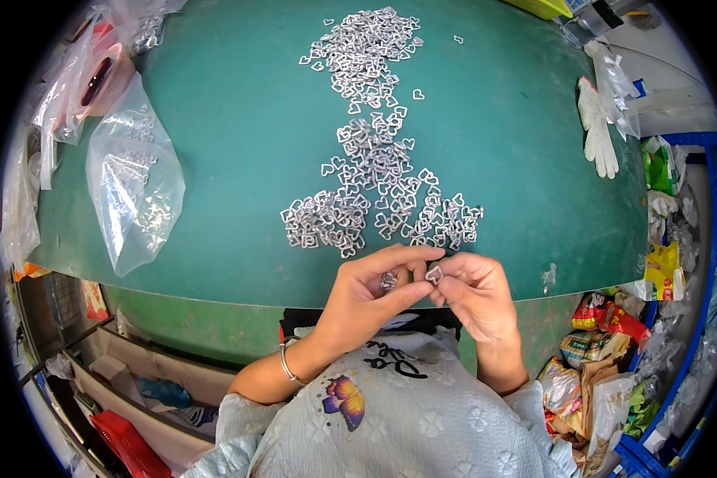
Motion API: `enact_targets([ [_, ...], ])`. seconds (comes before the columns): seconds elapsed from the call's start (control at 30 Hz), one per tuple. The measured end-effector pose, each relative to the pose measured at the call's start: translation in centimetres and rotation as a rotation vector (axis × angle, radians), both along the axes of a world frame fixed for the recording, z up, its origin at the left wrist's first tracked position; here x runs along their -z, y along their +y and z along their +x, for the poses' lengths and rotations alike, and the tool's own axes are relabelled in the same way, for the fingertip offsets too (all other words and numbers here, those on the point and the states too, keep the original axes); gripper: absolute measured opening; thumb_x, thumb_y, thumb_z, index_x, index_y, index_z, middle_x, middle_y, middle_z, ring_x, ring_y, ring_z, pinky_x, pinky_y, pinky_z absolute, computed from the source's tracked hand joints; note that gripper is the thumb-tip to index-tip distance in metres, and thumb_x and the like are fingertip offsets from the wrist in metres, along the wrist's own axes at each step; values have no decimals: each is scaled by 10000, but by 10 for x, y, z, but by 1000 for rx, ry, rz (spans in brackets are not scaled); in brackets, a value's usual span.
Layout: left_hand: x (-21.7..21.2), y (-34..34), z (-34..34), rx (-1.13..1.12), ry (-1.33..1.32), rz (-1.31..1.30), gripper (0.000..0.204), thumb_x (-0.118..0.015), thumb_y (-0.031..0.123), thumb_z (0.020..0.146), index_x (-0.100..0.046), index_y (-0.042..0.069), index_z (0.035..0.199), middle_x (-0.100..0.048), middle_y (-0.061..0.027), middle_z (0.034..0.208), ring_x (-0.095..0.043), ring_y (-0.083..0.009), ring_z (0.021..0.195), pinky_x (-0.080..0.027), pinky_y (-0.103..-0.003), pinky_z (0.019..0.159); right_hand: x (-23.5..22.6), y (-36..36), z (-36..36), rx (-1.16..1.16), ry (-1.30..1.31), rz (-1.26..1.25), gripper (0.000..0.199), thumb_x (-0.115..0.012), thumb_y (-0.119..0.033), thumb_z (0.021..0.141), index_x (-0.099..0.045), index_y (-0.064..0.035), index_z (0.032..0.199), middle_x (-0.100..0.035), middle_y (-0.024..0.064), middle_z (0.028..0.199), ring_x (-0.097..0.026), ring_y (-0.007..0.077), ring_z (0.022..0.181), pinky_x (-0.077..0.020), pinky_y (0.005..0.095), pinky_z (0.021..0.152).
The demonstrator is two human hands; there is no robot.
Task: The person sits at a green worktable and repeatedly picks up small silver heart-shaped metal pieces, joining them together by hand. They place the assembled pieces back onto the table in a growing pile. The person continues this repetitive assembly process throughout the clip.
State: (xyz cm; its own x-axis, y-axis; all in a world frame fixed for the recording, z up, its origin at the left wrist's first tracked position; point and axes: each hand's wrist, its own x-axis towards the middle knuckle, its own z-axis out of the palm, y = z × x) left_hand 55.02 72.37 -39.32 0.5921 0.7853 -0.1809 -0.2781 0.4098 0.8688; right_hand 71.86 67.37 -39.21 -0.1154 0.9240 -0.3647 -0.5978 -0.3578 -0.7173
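Note:
Many small silver heart-shaped metal pieces [374, 36] lie heaped in a column down the middle of the table. Two nearer clusters, one on the left [323, 221] and one on the right [448, 221], reach close to my hands. Inside the curled fingers of my left hand [362, 299] sits a small clump of such pieces [388, 280]. My right hand [486, 303] pinches one heart-shaped piece [434, 275] between thumb and fingers. Both hands are close together over the table's near edge, the left thumb tip beside that piece.
A green table [231, 159] spreads before me. On its left lies a clear plastic bag [135, 183] with some pieces inside, near a pink basket [111, 80]. A white glove [596, 127] rests at the right edge. Filled bags [597, 346] and a blue rack [697, 319] stand at right.

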Motion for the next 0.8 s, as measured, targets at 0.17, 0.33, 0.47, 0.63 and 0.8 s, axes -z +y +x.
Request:
enact_targets([
  [0.17, -3, 1, -5, 24, 18, 8, 212, -624, -21, 768, -627, -40, 980, -508, -18, 791, -414, -67, 678, -359, -209, 630, 0, -3, -4, -20, 12, 3, 83, -592, 5, 819, -606, 40, 893, -622, 87, 833, -583, 126, 721, -460, 226, 636],
  [0.33, -4, -1, -6, 39, 19, -50, 199, -626, -13, 774, -621, -34, 972, -531, -28, 811, -415, -57, 633, -357, -192, 570, -3, -3, -11, 45, -295, 224, 60, -583, 60, 800, -595, 53, 858, -597, 87, 797, -565, 135, 733, -442, 230, 647],
  [0.47, -5, -1, -9, 118, -195, -494, 209, -632, 49, 801, -606, -22, 996, -543, -33, 815, -375, -39, 553, -300, -165, 469, -5, 1, -13, 100, -486, 454, 80, -570, 106, 778, -590, 58, 839, -580, 88, 787, -542, 141, 746, -427, 245, 671],
  [0.63, -2, 2, -11, 147, -376, -738, 219, -601, 92, 846, -602, -3, 1043, -593, -14, 841, -357, -13, 543, -275, -162, 452, -11, -2, -23, 203, -454, 282, 122, -595, 109, 746, -608, 47, 850, -583, 91, 818, -532, 143, 752, -416, 246, 678],
  [0.8, -1, 1, -12, 207, -400, -778, 202, -584, 139, 867, -609, -9, 1003, -593, -26, 823, -341, -16, 526, -270, -166, 450, -10, 2, -19, 141, -673, 421, 149, -616, 94, 741, -619, 41, 880, -581, 91, 839, -535, 147, 753, -419, 244, 670],
])
